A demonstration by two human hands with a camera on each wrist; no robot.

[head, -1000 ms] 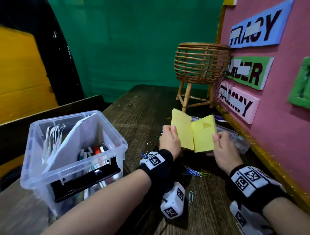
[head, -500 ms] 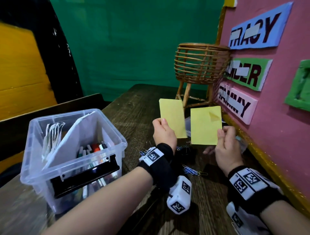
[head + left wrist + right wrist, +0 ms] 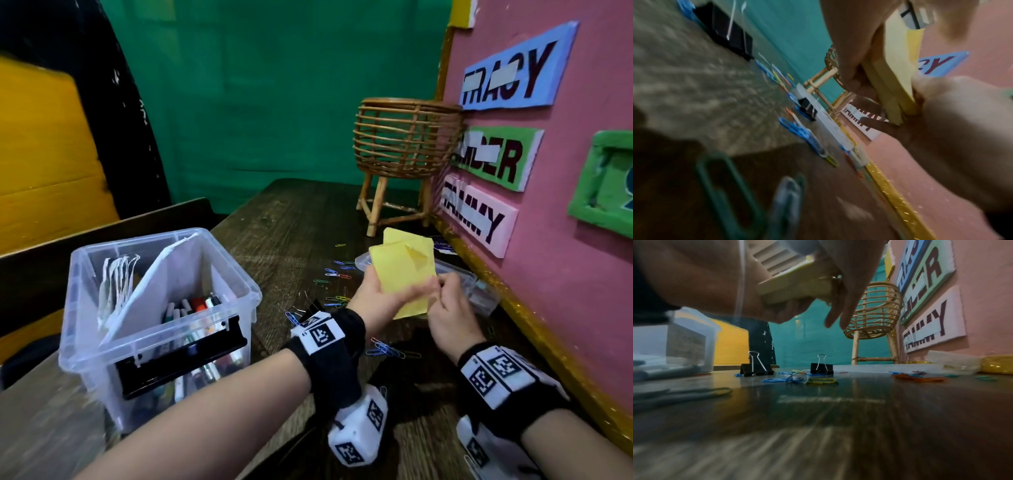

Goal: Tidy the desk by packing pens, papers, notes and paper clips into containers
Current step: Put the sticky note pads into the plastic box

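Two yellow sticky notes [image 3: 400, 270] overlap in one stack above the desk, the front one with a folded corner. My left hand [image 3: 375, 296] grips the stack's lower left edge and my right hand [image 3: 445, 301] pinches its lower right edge. The left wrist view shows the notes' [image 3: 898, 73] edges between fingers and thumb. In the right wrist view the notes [image 3: 797, 288] sit above the hand. Coloured paper clips [image 3: 337, 272] lie scattered on the dark wooden desk [image 3: 291, 222]. A clear plastic bin [image 3: 164, 308] at the left holds white papers and pens.
A small clear flat container [image 3: 474, 286] lies by the pink board [image 3: 565, 205] on the right. A rattan basket stand [image 3: 404, 144] is at the back. Two black binder clips [image 3: 756, 368] [image 3: 821, 367] stand among more paper clips [image 3: 387, 351] near my wrists.
The two notes were held apart and higher, one in each hand. They have come together into one overlapping stack and moved lower, with both hands on it.
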